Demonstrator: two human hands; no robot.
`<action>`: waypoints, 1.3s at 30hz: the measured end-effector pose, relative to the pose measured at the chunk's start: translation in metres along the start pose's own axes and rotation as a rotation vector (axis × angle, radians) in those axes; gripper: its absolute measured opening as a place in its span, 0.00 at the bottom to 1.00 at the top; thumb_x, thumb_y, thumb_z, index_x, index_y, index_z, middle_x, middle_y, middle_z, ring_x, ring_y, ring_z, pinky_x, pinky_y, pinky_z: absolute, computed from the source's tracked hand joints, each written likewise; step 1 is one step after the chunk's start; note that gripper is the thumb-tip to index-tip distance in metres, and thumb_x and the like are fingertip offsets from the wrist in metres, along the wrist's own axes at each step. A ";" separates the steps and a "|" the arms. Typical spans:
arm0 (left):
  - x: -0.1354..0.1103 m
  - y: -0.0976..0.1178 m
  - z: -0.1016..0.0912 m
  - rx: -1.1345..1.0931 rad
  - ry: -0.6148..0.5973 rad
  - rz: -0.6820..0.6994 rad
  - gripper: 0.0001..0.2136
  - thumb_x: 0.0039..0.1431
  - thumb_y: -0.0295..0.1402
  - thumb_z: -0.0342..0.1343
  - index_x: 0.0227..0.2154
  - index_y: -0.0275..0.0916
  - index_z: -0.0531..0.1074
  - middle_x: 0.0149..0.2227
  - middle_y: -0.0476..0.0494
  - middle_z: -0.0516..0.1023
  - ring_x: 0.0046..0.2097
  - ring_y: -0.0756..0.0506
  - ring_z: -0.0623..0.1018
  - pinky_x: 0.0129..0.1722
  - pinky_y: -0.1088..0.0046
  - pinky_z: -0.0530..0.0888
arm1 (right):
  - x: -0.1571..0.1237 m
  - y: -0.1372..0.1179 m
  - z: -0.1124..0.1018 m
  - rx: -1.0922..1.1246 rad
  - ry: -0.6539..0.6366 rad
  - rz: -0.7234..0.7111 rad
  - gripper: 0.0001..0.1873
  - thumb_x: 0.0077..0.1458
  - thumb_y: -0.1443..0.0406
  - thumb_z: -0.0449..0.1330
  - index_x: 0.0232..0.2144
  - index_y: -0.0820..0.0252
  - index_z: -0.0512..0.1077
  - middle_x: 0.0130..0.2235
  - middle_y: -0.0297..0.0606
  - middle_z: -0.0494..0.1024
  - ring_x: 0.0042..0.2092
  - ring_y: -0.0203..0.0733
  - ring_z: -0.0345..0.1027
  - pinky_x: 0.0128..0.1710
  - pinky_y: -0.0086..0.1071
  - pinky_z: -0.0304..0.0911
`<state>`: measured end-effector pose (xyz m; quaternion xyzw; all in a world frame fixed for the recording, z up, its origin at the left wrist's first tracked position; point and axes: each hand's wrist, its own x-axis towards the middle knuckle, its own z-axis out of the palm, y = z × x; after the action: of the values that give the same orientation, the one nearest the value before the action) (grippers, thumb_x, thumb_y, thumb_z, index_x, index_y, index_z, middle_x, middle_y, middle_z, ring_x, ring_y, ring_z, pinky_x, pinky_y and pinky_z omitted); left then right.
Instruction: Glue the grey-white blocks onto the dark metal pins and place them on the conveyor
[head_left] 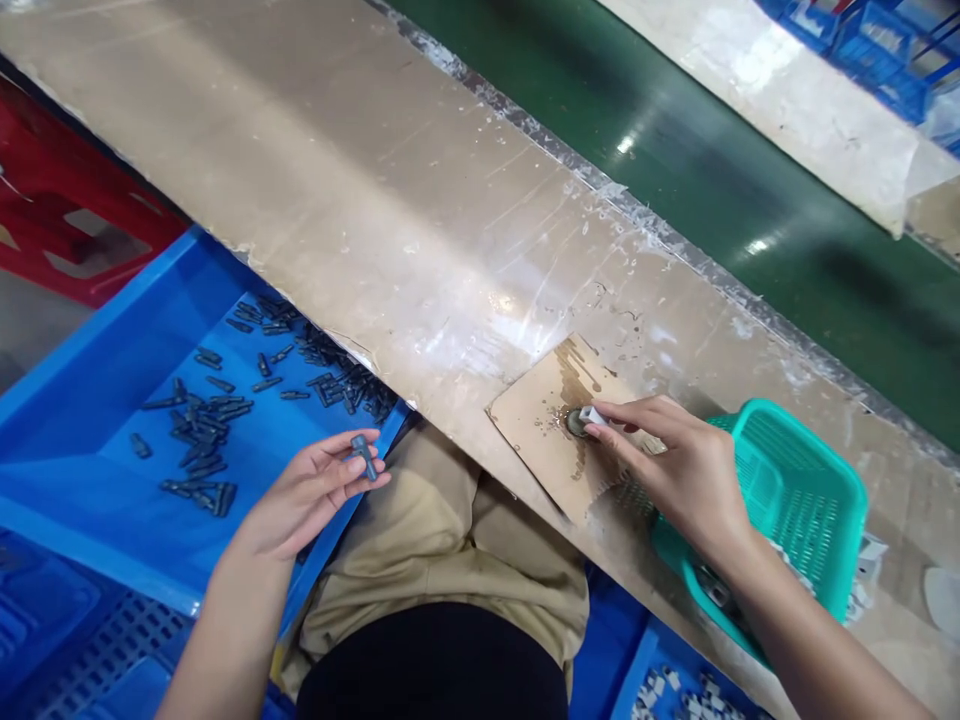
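Observation:
Between the thumb and fingers of my left hand (315, 495) is a small dark stepped plastic part (364, 456), held near the edge of a blue bin (112, 480). Many similar dark parts (206, 430) lie loose in that bin. My right hand (675, 450) pinches a small white block-shaped piece (592, 414) over a stained cardboard square (544, 450) on the bench. The white piece touches or hovers just above a small round dish (576, 423); I cannot tell which. Brown wet-looking stains spread around the dish.
A green basket (802, 450) stands under and beside my right forearm. Below the bench edge, another blue bin (645, 665) holds small white pieces. A dark green strip (675, 130) runs behind the bench (300, 150). A red stool (67, 210) is at far left.

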<state>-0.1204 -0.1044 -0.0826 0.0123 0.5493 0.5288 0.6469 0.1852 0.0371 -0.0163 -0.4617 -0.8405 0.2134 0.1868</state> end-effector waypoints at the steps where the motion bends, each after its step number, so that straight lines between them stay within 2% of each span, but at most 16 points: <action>1: -0.001 -0.001 0.003 0.007 -0.023 0.003 0.19 0.28 0.32 0.74 0.29 0.37 0.79 0.24 0.46 0.78 0.28 0.47 0.78 0.29 0.74 0.80 | 0.000 0.000 0.000 0.004 -0.009 -0.006 0.11 0.57 0.61 0.59 0.39 0.57 0.77 0.36 0.41 0.80 0.37 0.45 0.73 0.36 0.38 0.68; 5: -0.001 -0.009 0.018 0.037 -0.152 0.036 0.17 0.26 0.32 0.74 0.24 0.36 0.78 0.23 0.48 0.76 0.25 0.50 0.75 0.22 0.79 0.75 | 0.000 0.000 0.000 0.002 -0.030 -0.005 0.11 0.57 0.61 0.59 0.40 0.56 0.77 0.35 0.41 0.80 0.37 0.45 0.73 0.36 0.38 0.68; 13: -0.009 -0.022 0.047 0.024 -0.294 -0.047 0.13 0.31 0.34 0.73 0.21 0.35 0.77 0.24 0.45 0.78 0.29 0.48 0.77 0.27 0.77 0.76 | 0.000 -0.003 -0.001 0.025 -0.017 0.005 0.10 0.56 0.62 0.61 0.39 0.57 0.77 0.35 0.40 0.80 0.37 0.43 0.73 0.36 0.36 0.68; 18: -0.017 -0.024 0.066 -0.011 -0.415 -0.117 0.09 0.42 0.34 0.69 0.27 0.36 0.77 0.27 0.44 0.80 0.32 0.47 0.80 0.31 0.76 0.78 | 0.001 -0.005 -0.006 0.059 0.034 0.163 0.12 0.53 0.57 0.62 0.37 0.56 0.78 0.36 0.39 0.81 0.35 0.44 0.74 0.36 0.38 0.69; 21: -0.017 -0.027 0.082 -0.075 -0.474 -0.114 0.07 0.47 0.32 0.66 0.29 0.36 0.76 0.29 0.43 0.81 0.34 0.47 0.80 0.34 0.76 0.78 | 0.004 -0.005 -0.009 0.191 0.034 0.306 0.13 0.50 0.56 0.64 0.35 0.56 0.78 0.36 0.39 0.82 0.36 0.46 0.76 0.38 0.39 0.71; 27: -0.014 -0.035 0.123 -0.185 -0.428 -0.004 0.06 0.49 0.30 0.65 0.27 0.34 0.74 0.29 0.43 0.81 0.34 0.48 0.80 0.35 0.77 0.78 | -0.001 -0.017 -0.022 0.599 -0.044 0.443 0.13 0.45 0.58 0.68 0.33 0.59 0.78 0.31 0.41 0.82 0.30 0.42 0.76 0.29 0.34 0.74; 31: -0.016 -0.038 0.143 -0.268 -0.447 -0.051 0.08 0.45 0.29 0.67 0.26 0.33 0.75 0.29 0.42 0.81 0.33 0.48 0.80 0.35 0.76 0.78 | -0.009 -0.036 -0.030 0.649 -0.044 0.458 0.11 0.43 0.60 0.69 0.31 0.58 0.78 0.30 0.39 0.81 0.28 0.39 0.75 0.29 0.30 0.74; 35: -0.019 -0.042 0.152 -0.288 -0.404 -0.049 0.10 0.39 0.31 0.70 0.25 0.34 0.76 0.26 0.44 0.81 0.32 0.47 0.80 0.35 0.73 0.79 | -0.015 -0.046 -0.032 0.660 -0.033 0.466 0.10 0.42 0.60 0.70 0.29 0.58 0.77 0.29 0.39 0.81 0.27 0.39 0.75 0.28 0.31 0.75; 37: -0.020 -0.044 0.154 -0.205 -0.326 0.081 0.09 0.39 0.31 0.70 0.24 0.36 0.76 0.27 0.45 0.81 0.33 0.46 0.81 0.36 0.72 0.79 | -0.016 -0.048 -0.033 0.676 -0.049 0.478 0.10 0.43 0.60 0.69 0.29 0.58 0.77 0.28 0.39 0.81 0.26 0.39 0.75 0.27 0.30 0.74; 39: -0.021 -0.048 0.153 -0.037 -0.212 0.360 0.06 0.42 0.28 0.68 0.24 0.39 0.77 0.29 0.46 0.82 0.36 0.44 0.81 0.38 0.70 0.80 | -0.018 -0.050 -0.035 0.709 -0.076 0.494 0.09 0.45 0.61 0.69 0.29 0.59 0.76 0.26 0.38 0.80 0.25 0.39 0.74 0.26 0.29 0.73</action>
<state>0.0253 -0.0541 -0.0356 0.1540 0.4575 0.6416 0.5961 0.1767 0.0041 0.0374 -0.5480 -0.5858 0.5441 0.2462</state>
